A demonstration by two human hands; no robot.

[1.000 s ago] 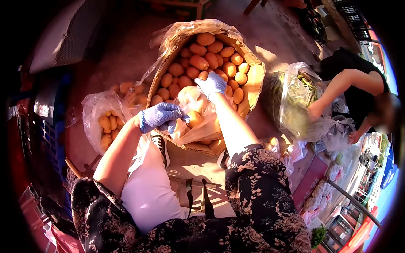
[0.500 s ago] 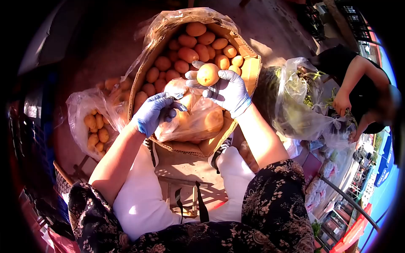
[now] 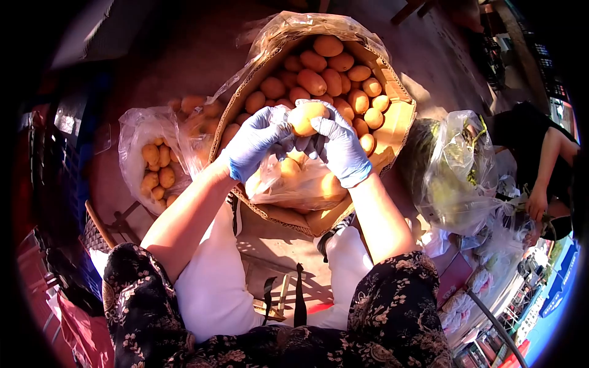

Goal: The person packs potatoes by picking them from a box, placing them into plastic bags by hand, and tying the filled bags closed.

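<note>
A yellowish potato (image 3: 305,118) is held up over the near side of a cardboard box (image 3: 402,122). My right hand (image 3: 343,144), in a blue glove, grips it from the right, with the thumb across its front. From the other side my left hand (image 3: 254,144), also gloved, brings curled fingers against the potato; its fingertips are partly hidden. Under both hands, a clear plastic bag (image 3: 300,184) with several potatoes sits in the box. More loose potatoes (image 3: 331,80), reddish in the shade, fill the far part of the box.
At the left stands another clear bag of potatoes (image 3: 156,162). Bagged green vegetables (image 3: 454,172) are to the right, beside a co-worker's arm (image 3: 546,168). A plastic liner (image 3: 319,23) drapes over the box's far rim. My legs (image 3: 215,270) flank the box's near side.
My left hand has moved up and right to meet the potato in my right hand. The potato is turned and slightly lower against the box. The whole view has shifted, with the box now further right.
</note>
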